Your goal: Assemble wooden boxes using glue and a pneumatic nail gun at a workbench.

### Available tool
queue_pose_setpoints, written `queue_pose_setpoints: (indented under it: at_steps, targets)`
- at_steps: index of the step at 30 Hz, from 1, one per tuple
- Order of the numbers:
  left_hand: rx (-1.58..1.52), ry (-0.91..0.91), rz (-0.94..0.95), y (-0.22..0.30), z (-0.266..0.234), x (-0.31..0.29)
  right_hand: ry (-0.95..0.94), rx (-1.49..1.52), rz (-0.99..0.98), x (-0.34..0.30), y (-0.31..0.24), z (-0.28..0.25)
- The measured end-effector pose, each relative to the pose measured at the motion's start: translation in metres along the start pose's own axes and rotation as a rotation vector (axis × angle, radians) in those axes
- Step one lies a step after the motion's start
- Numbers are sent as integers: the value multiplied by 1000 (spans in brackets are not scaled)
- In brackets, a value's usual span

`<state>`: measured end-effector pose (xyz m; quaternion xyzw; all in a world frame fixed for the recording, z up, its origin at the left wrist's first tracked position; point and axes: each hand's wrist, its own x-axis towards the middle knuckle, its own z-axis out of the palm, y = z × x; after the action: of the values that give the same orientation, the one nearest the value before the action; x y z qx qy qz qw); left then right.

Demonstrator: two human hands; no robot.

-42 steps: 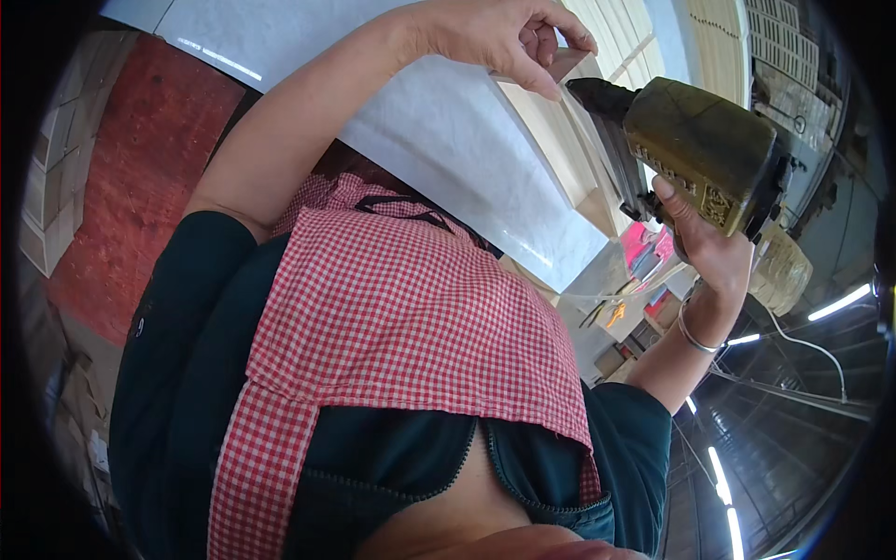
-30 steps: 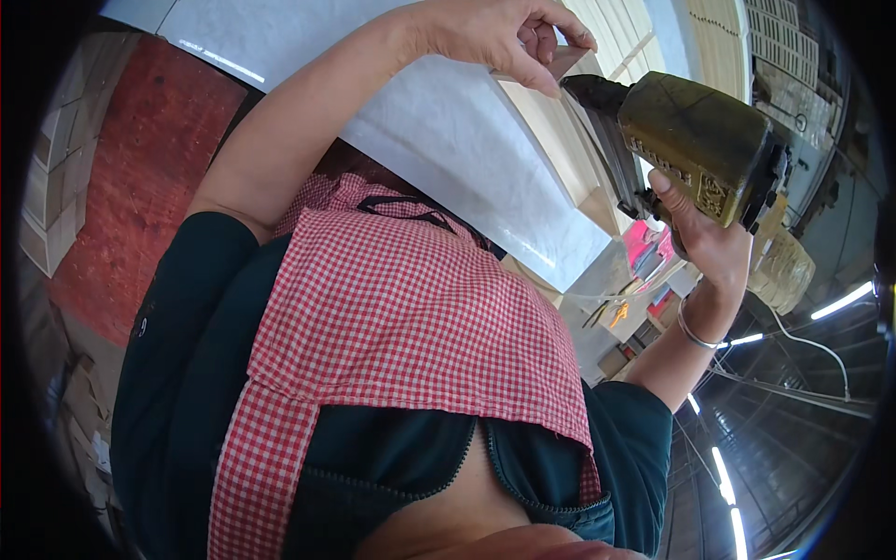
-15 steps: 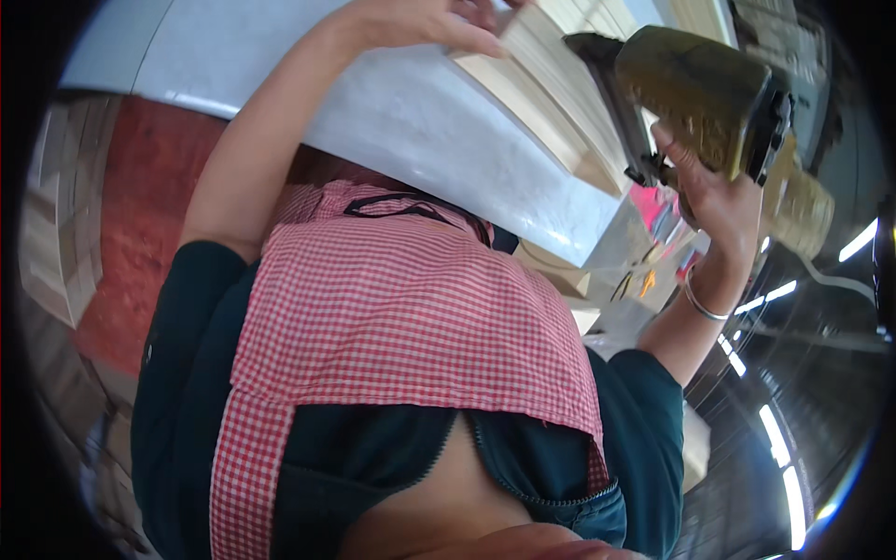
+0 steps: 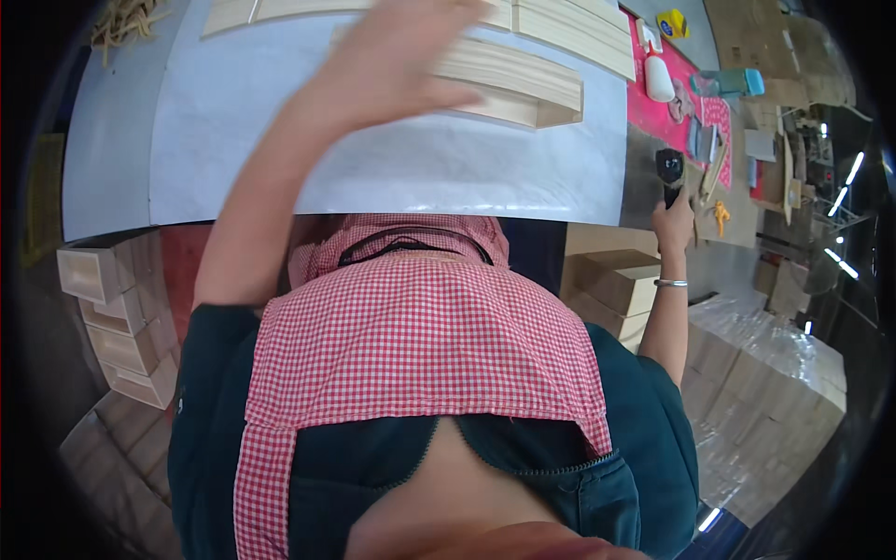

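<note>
Above the pale wooden drawer-like frame (image 4: 523, 82) on the white tabletop, my left hand (image 4: 397, 70) is blurred by motion. Its thumb stands apart from the fingers, and nothing shows in its grasp. The frame is long and narrow, with thin sides and a hollow between them. At the table's right end my right hand (image 4: 674, 224) grips the handle of a nail gun (image 4: 670, 166), which is seen end on and looks dark. A metal bangle circles that wrist.
More light wooden boards (image 4: 574, 35) lie along the far side. A white bottle (image 4: 658, 77), a teal-lidded container (image 4: 742, 82) and orange-handled scissors (image 4: 721, 217) sit at the right. Wooden boxes (image 4: 126, 345) are stacked lower left; film-wrapped cartons (image 4: 747, 373) stand lower right.
My right hand has lowered the nail gun from above the frame to the right end of the table. My left hand has shifted slightly nearer, and the view has turned.
</note>
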<state>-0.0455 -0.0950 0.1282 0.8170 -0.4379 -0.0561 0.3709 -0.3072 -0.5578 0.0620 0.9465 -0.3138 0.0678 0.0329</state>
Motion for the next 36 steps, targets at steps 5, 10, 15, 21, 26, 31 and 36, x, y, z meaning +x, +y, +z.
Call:
queue_pose_setpoints:
  at_steps: [5, 10, 15, 21, 26, 31, 36]
  targets:
    - [539, -47, 74, 46, 80, 72, 18, -31, 78, -11, 9, 44]
    - [366, -160, -67, 45, 107, 85, 239, -67, 12, -27, -23, 36]
    - [259, -25, -31, 36, 114, 78, 376, 380, -260, -27, -110, 4]
    - [204, -40, 13, 37, 112, 72, 144, 1290, -429, -44, -218, 12]
    - [175, -87, -60, 43, 106, 71, 200, 1363, -385, -60, -235, 15]
    - [174, -27, 1, 35, 109, 69, 246, 1385, -385, -65, -238, 26]
    - [150, -45, -6, 39, 108, 71, 279, 1380, -389, -68, -242, 34]
